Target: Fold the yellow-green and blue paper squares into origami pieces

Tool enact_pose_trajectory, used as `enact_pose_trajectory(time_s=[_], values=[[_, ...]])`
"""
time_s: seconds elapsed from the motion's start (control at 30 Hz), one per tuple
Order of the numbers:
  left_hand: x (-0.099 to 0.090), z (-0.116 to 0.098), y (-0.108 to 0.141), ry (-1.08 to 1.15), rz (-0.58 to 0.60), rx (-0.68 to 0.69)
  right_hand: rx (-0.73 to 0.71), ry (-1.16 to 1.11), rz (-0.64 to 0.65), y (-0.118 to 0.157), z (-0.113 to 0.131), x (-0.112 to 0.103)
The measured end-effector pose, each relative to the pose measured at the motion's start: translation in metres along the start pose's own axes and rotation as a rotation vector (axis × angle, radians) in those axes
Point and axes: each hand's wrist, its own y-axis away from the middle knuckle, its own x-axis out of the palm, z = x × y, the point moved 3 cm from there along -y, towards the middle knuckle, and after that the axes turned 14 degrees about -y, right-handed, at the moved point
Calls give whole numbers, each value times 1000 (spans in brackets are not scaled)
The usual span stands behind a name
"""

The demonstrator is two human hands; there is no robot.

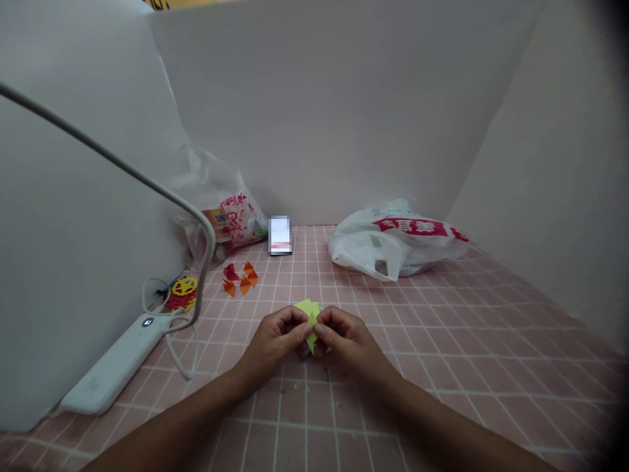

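Between my two hands is a small piece of folded yellow paper [311,318], pinched from both sides near the middle of the table. My left hand [280,333] is closed, thumb and fingers pressed on its left edge. Closed in the same way, my right hand [350,335] grips the right edge. Other bits of yellow paper show behind the fingertips, partly hidden, so I cannot tell whether they are separate pieces. Farther off to the left lie several folded orange paper pieces [245,284] and a red folded piece [230,272].
A white lamp base [118,364] with a bent stem [210,242] and cable stands at left. Red and yellow cut-out shapes [183,292] lie beside it. Behind are a clear plastic bag [240,219], a lit phone [280,236] and a white plastic bag [393,239]. White walls enclose the pink tiled tabletop [472,367].
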Motion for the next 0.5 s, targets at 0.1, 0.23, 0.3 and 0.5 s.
enact_pose_trajectory(time_s=[0.1, 0.23, 0.3, 0.5], values=[[2, 2, 1, -36, 33, -6, 18, 0, -25, 0, 1, -1], [4, 5, 2, -186, 45, 1, 0, -17, -17, 2, 3, 0], [4, 2, -2, -236, 63, -25, -6, -33, -37, 2, 3, 0], [-10, -18, 30, -514, -186, 188, 69, -199, -151, -1, 0, -6]])
